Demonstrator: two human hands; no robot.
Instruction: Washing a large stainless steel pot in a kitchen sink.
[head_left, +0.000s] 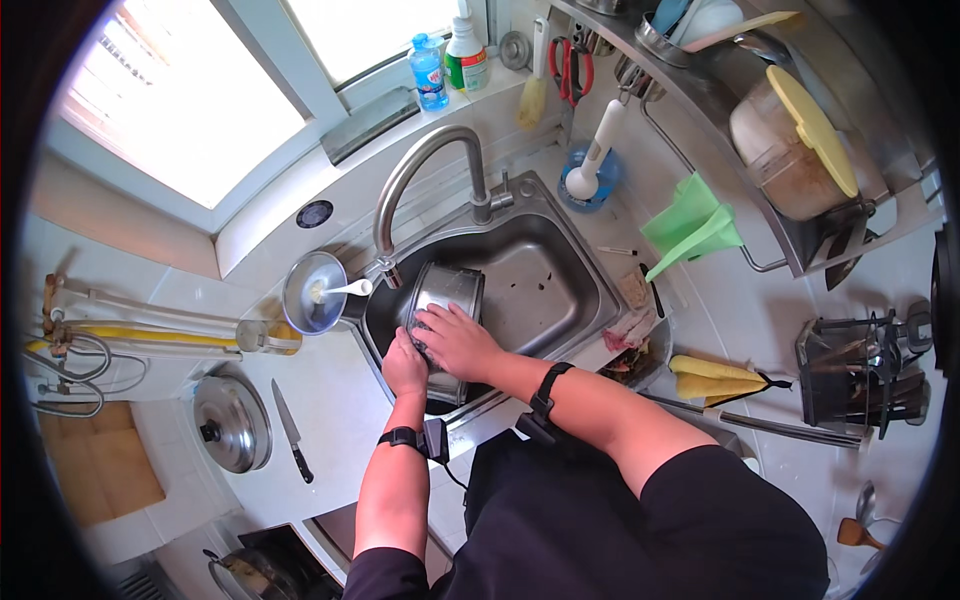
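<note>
A stainless steel pot (459, 289) lies tipped on its side in the left part of the steel sink (525, 289), below the spout of the faucet (386, 202). My left hand (406, 365) grips the pot's edge on the side near the counter. My right hand (457, 343) lies across the pot with fingers spread and seems to press a grey scrubber, partly hidden under the fingers, against it. A few dark scraps (541, 286) lie on the sink's bottom. Whether water runs from the spout cannot be told.
On the left counter are a kitchen knife (287, 420), a steel lid (232, 424) and a bowl (306, 292) with a white spoon. A container of food scraps (634, 364) stands right of the sink. Bottles (429, 75) line the sill; a steel shelf (697, 97) overhangs the right side.
</note>
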